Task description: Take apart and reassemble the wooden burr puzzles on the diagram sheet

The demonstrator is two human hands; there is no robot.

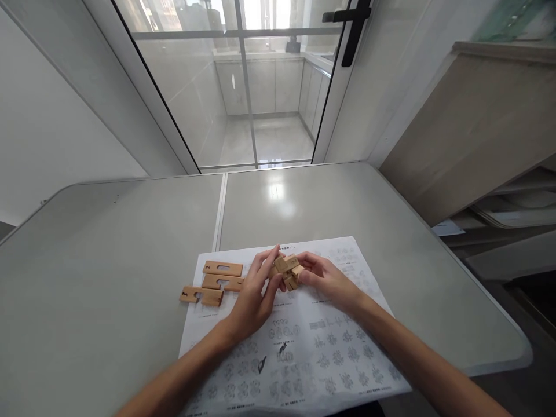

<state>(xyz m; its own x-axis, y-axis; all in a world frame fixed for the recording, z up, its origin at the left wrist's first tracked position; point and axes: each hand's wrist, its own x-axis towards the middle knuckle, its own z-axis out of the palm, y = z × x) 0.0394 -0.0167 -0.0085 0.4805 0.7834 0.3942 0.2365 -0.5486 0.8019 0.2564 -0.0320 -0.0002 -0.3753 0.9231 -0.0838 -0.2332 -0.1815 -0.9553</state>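
Observation:
Between my two hands is a small wooden interlocking puzzle (286, 265), made of several light blocks crossing each other. My left hand (259, 289) grips its left side, the thumb below and the fingers behind. From the right, my right hand (324, 278) pinches a block end of the same puzzle between thumb and fingers. Left of my left hand lie loose notched wooden pieces: one marked 2 (223, 268) with a slot, one below it (222, 282) partly behind my fingers, and a nearer notched one (202, 295).
A large printed sheet (286, 370) with puzzle diagrams lies under my hands on the pale table (130, 278). A metal strip (220, 211) divides the tabletop. Beyond the far edge stands a glass door (278, 87) with a black handle (354, 29). A wooden shelf unit (469, 127) borders the right.

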